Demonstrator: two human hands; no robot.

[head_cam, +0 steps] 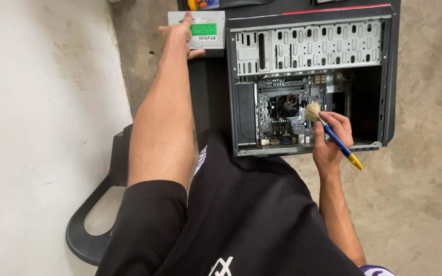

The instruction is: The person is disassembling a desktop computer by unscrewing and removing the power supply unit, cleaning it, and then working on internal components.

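An open black computer case (391,82) lies on its side in front of me, its motherboard (288,115) and round cooler fan exposed. My right hand (332,138) grips a paintbrush (333,137) with a blue and yellow handle, its pale bristles resting on the board just right of the fan. My left hand (179,35) reaches far forward and lies on the left edge of a grey power supply unit (203,29) with a green label, beside the case.
I sit on a black plastic chair (85,230) in a black shirt and shorts. A pale wall (37,128) runs along the left. The floor (425,194) is bare concrete. A perforated metal drive cage (308,46) fills the case's upper part.
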